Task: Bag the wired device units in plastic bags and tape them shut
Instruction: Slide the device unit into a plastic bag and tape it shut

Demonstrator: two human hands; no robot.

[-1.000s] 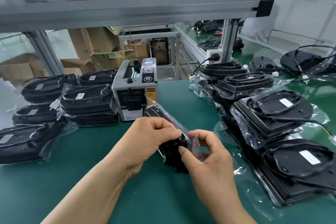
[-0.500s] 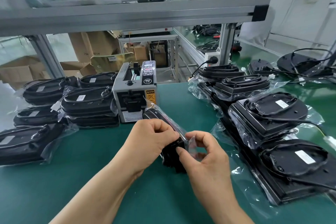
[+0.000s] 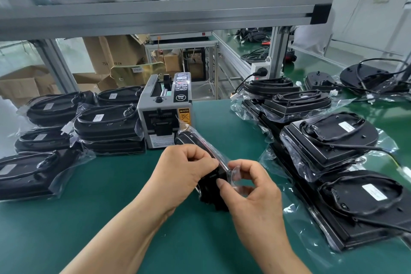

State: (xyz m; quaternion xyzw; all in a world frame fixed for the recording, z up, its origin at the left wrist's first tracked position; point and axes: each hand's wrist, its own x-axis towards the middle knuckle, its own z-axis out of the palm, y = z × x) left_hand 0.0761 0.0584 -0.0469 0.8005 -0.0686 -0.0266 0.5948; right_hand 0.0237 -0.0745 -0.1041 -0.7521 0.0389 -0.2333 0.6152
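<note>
At the near middle of the green bench [image 3: 100, 218], the left hand [image 3: 184, 169] grips the top edge of a black device unit [image 3: 210, 192] inside a clear plastic bag [image 3: 201, 140]. The unit stands on edge, its long axis running from the hands away toward the tape dispenser [image 3: 165, 115]. The right hand [image 3: 251, 193] pinches a clear film [image 3: 235, 173] at the unit's near end between thumb and forefinger; whether it is tape or bag flap I cannot tell. The dispenser carries a yellow "CAUTION" label and a round "SEMI" mark. Bagged units [image 3: 106, 120] are stacked to its left, and more units [image 3: 329, 138] lie to the right, their white labels unreadable. Behind, a cardboard box [image 3: 112, 55] reads "40 CM".
</note>
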